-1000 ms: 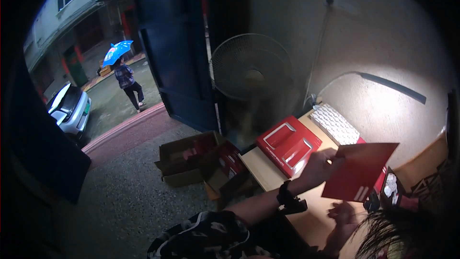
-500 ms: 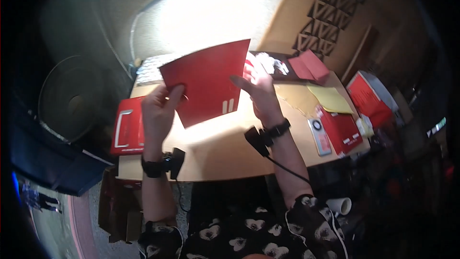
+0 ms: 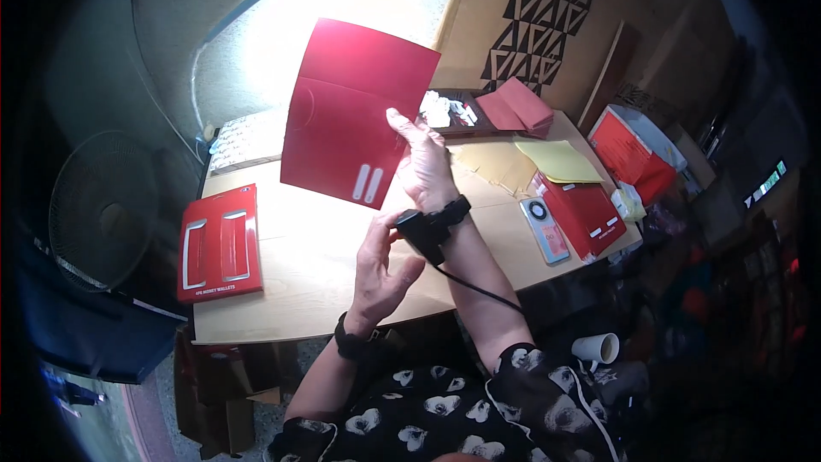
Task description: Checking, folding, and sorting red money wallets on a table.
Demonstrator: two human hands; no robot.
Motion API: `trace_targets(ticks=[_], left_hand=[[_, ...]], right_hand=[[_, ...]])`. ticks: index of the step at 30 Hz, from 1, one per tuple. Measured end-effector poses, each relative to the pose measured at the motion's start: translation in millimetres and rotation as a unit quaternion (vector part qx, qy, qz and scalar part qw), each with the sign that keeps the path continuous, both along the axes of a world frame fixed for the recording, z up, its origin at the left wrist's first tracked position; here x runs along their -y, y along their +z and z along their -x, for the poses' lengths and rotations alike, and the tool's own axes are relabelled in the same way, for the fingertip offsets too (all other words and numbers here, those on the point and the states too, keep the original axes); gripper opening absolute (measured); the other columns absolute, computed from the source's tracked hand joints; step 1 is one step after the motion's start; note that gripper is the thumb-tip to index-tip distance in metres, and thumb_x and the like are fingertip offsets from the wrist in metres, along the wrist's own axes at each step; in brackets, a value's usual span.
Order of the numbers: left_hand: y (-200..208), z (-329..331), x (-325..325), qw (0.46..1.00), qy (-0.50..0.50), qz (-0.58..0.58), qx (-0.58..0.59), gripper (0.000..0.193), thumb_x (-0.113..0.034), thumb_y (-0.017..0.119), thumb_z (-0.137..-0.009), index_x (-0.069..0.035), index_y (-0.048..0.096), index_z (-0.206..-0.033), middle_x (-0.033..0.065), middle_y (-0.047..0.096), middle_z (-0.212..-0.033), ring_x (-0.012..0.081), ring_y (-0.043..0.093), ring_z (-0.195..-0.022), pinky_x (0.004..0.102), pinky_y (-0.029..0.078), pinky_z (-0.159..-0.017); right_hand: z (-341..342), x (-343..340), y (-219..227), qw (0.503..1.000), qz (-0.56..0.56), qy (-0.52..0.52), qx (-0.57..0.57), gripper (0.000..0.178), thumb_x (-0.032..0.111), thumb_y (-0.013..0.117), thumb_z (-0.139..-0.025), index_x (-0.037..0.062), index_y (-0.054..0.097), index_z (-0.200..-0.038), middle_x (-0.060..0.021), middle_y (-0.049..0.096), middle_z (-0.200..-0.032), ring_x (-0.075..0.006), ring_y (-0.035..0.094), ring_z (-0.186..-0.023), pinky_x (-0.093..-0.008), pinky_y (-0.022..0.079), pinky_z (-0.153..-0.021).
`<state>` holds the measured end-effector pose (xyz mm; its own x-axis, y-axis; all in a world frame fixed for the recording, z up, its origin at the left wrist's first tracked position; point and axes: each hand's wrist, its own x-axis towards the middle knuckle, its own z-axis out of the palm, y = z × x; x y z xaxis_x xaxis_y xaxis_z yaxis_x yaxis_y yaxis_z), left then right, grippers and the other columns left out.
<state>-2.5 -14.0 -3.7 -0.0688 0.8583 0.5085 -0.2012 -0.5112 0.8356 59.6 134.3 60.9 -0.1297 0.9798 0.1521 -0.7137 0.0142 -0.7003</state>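
A large red card sheet is held up and tilted above the table. It has a crease across its upper part, a curved cut mark at its left and two white slots near the bottom. My right hand grips its right edge, the thumb lying on the near face and the fingers hidden behind. Below it, my left hand holds nothing. Its thumb stands apart, and its fingertips are close by the black device strapped to my right wrist; whether they touch it, I cannot tell.
A flat red box lies on the table at left. To the right are a phone, red card stock under yellow paper, and pink-red sheets on a dark tray. A fan stands far left; a white cup sits lower right.
My left hand has let go of the card's left edge and come down beside my right wrist. The card has turned in my right hand and shifted slightly up.
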Motion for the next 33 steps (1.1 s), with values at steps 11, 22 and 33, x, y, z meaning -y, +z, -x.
trace_targets(ticks=[11, 22, 33], left_hand=[[-9, -7, -9, 0.989, 0.068, 0.031, -0.125, 0.046, -0.033, 0.082, -0.077, -0.002, 0.060, -0.103, 0.0089, 0.055, -0.105, 0.0216, 0.058, -0.099, 0.0344, 0.048, -0.087], [-15, -24, 11, 0.991, 0.013, 0.081, -0.109, 0.027, -0.014, 0.078, -0.085, -0.001, 0.059, -0.099, 0.0119, 0.056, -0.105, 0.0228, 0.059, -0.097, 0.0335, 0.050, -0.082], [9, 129, 14, 0.911, 0.331, 0.149, -0.199, 0.051, -0.042, 0.056, -0.104, 0.003, 0.058, -0.128, 0.0137, 0.065, -0.114, 0.0198, 0.063, -0.103, 0.0332, 0.049, -0.089]], right_hand=[[7, 5, -22, 0.992, -0.047, -0.108, -0.046, 0.005, 0.009, 0.068, -0.096, 0.0051, 0.072, -0.095, -0.0006, 0.071, -0.091, -0.0055, 0.062, -0.081, -0.0235, 0.049, -0.079], [-16, 20, -36, 0.886, -0.242, -0.286, 0.275, 0.011, 0.010, 0.067, -0.097, 0.0001, 0.067, -0.103, 0.0003, 0.069, -0.090, -0.0086, 0.062, -0.080, -0.0247, 0.050, -0.077], [-68, 53, -45, 0.991, -0.005, 0.091, 0.102, 0.021, 0.006, 0.064, -0.098, -0.0041, 0.065, -0.116, -0.0130, 0.073, -0.107, -0.0150, 0.070, -0.092, -0.0278, 0.058, -0.085]])
